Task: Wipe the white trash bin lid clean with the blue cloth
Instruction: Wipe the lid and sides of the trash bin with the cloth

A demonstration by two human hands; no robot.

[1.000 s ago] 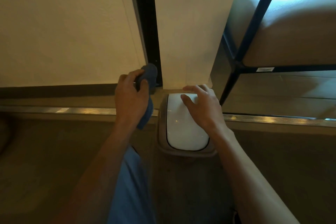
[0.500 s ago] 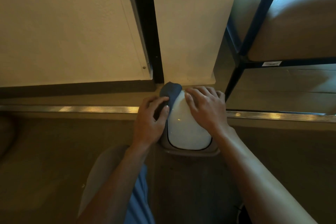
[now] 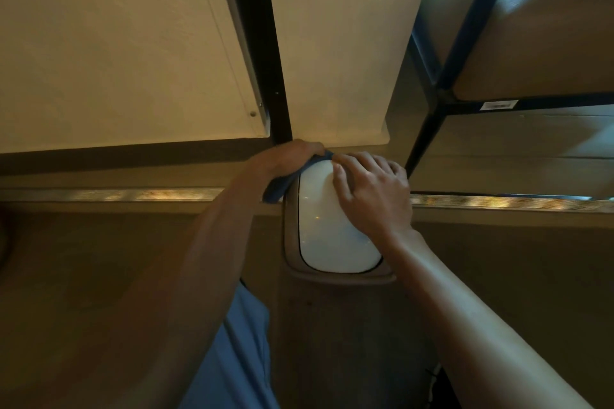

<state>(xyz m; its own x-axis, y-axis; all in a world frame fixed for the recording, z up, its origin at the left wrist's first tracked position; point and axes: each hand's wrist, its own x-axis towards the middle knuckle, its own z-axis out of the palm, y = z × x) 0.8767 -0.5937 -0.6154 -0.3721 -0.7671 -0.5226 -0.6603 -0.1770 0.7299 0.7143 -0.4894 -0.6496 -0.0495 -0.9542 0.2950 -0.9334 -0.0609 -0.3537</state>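
The person is crouching over a small bin [image 3: 339, 279] on the floor; its white lid [image 3: 332, 232] is sitting in a tan rim, lying right under both hands; the left hand [image 3: 289, 156] is curling round a blue cloth [image 3: 280, 184] and pressing it against the lid's far left corner, a tail of cloth hanging down below the wrist beside the rim; the right hand [image 3: 375, 192] is resting on the far right part of the lid, fingers spread and fairly straight, holding nothing, its fingertips [image 3: 339, 159] just beside the cloth; a dark metal shelf frame [image 3: 428, 123] is standing well off to the right of that hand; a pale wall [image 3: 116, 43] is rising just beyond the left hand.
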